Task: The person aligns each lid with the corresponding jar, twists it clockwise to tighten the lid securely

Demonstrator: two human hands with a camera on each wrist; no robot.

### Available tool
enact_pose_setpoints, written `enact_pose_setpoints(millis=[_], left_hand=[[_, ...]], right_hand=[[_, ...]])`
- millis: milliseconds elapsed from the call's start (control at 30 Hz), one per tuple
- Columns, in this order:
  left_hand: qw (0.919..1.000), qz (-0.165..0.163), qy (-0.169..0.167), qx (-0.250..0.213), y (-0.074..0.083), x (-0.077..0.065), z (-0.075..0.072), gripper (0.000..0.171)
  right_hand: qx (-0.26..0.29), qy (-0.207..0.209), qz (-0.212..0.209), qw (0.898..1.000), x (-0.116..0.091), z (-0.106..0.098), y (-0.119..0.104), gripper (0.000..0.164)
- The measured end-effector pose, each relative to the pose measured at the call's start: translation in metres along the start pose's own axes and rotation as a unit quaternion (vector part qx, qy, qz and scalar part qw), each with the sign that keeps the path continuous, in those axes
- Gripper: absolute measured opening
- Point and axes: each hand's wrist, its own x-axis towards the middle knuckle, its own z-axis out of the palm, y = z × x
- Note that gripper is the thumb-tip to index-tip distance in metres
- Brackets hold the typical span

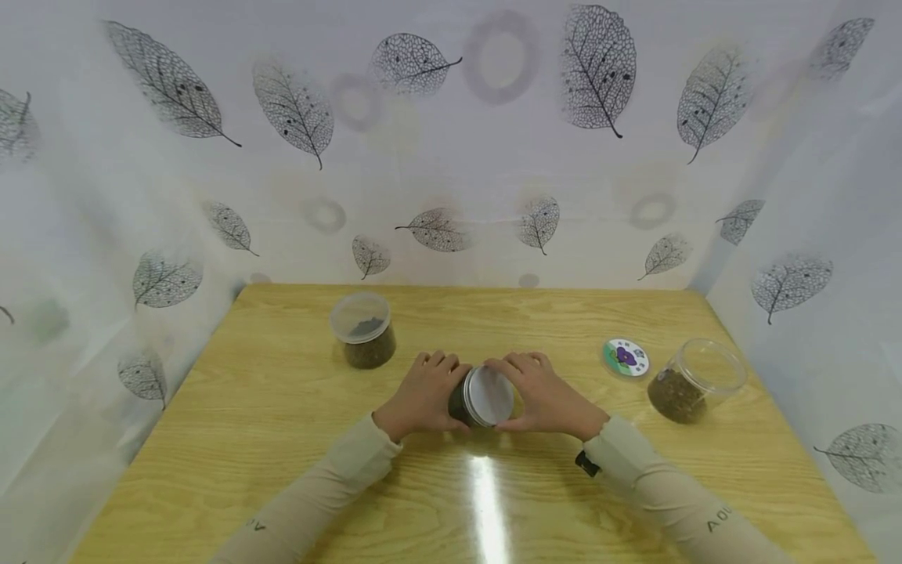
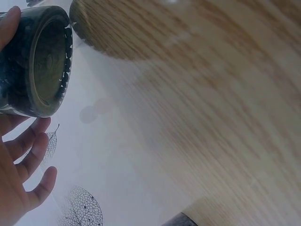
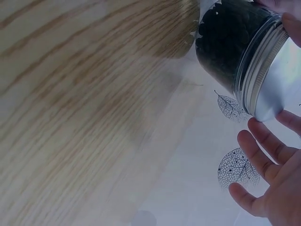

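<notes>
Near the middle of the table, a see-through jar (image 1: 458,403) with dark contents is held between both hands, tilted so its silver metal lid (image 1: 491,396) faces up and to the right. My left hand (image 1: 425,395) grips the jar's body, thumb on the near side. With thumb and fingertips, my right hand (image 1: 546,398) holds the lid by its rim. In the left wrist view the jar's round base (image 2: 49,68) points toward the table. The lid (image 3: 275,80) sits on the jar's mouth in the right wrist view, some right fingers spread beside it.
Back left stands a clear jar (image 1: 370,348) with brown contents and a translucent top. On the right are another clear jar (image 1: 680,395), partly filled with brown bits, and a round flower-printed disc (image 1: 625,358). Leaf-printed sheeting (image 1: 451,172) encloses the wooden table (image 1: 282,376) at back and sides.
</notes>
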Motion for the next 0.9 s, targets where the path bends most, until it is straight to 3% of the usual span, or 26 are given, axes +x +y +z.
enact_pose_setpoints(millis=[633,900], left_hand=[[1.0,0.001,0.004,0.007,-0.0024,0.0012,0.0005,0.095],[1.0,0.005,-0.002,-0.002,-0.0025,0.0003,0.0015,0.095]], right_hand=[[0.011,-0.005,0.035,0.999,0.0014,0.0019,-0.0048,0.092],[-0.035,-0.003,-0.01,0.999,0.0025,-0.0012,0.0001,0.102]])
